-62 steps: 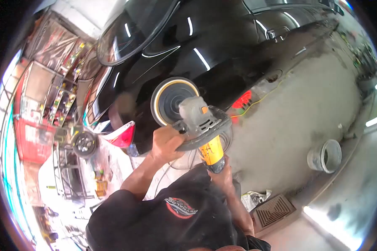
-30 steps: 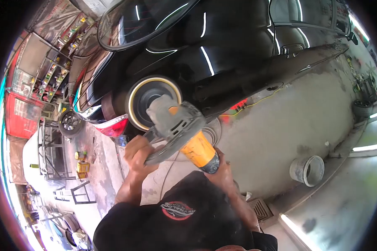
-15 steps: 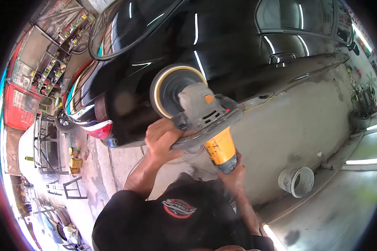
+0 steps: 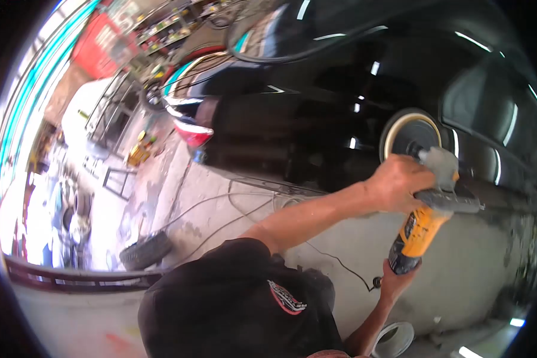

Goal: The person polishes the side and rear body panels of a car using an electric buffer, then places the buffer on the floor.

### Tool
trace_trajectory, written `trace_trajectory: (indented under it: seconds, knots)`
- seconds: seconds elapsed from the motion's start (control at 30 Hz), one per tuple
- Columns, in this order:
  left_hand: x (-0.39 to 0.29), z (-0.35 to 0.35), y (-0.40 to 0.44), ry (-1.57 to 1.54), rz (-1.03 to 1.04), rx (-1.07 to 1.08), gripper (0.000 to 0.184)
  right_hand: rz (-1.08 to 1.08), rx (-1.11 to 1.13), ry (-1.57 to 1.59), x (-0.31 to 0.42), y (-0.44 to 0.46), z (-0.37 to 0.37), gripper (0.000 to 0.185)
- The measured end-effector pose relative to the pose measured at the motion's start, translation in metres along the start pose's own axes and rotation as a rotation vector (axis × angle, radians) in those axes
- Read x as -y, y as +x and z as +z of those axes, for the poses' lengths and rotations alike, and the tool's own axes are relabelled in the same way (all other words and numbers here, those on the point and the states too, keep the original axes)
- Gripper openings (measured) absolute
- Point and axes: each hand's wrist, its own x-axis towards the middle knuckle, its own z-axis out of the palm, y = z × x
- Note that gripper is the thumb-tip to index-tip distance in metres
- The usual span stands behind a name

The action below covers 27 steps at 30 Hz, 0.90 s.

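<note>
A yellow-and-black car polisher [image 4: 423,230] is in both my hands, in the right half of the view. My left hand [image 4: 397,182] is closed around its front end by the grey head, with the fingers wrapped over the grip. Lower down, my right hand [image 4: 397,279] grips the black rear end of the body, partly hidden behind it. The round polishing pad [image 4: 413,132], dark with a pale rim, faces the glossy black car [image 4: 316,128] and appears to lie against its side panel. A power cord [image 4: 352,271] trails from near my right hand.
A red-and-white tail light [image 4: 194,132] marks the car's rear corner. On the floor at left are a tyre [image 4: 146,250], a dark metal stand [image 4: 119,181] and yellow containers [image 4: 138,154]. A pale bucket [image 4: 394,340] lies at lower right. Cords cross the floor.
The polisher and both hands have moved right along the car, away from the tail light. My left arm is stretched further out. The camera view has turned, bringing the floor tyre into sight.
</note>
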Motion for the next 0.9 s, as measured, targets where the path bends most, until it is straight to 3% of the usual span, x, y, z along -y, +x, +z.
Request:
trace_trajectory:
  seconds: [0.2,0.4,0.5,0.57,0.63,0.7,0.8,0.9]
  knots:
    - [-0.021,-0.087,-0.021,0.098,-0.049,-0.102,0.033,-0.143,0.163,-0.037,0.037,-0.019,0.013,0.085]
    - [-0.027,-0.238,-0.107,0.345,-0.237,-0.270,0.019,-0.266,0.396,-0.160,0.102,-0.065,0.100,0.081]
    - [-0.023,-0.310,-0.150,0.531,-0.136,-0.425,0.012,-0.406,0.559,-0.048,0.133,-0.086,0.154,0.081]
    - [-0.025,-0.353,-0.186,0.705,-0.273,-0.514,0.009,-0.362,0.662,-0.109,0.140,-0.103,0.196,0.083]
    - [-0.028,-0.390,-0.220,0.630,-0.512,-0.682,0.017,-0.327,0.757,-0.189,0.151,-0.112,0.232,0.086]
    - [-0.027,-0.422,-0.242,0.638,-0.598,-0.724,0.021,-0.372,0.811,-0.208,0.165,-0.122,0.260,0.091]
    - [-0.030,-0.442,-0.250,0.691,-0.640,-0.741,0.020,-0.500,0.755,-0.142,0.167,-0.132,0.279,0.089]
    - [-0.035,-0.431,-0.244,0.787,-0.546,-0.642,0.022,-0.430,0.772,-0.178,0.160,-0.133,0.269,0.092]
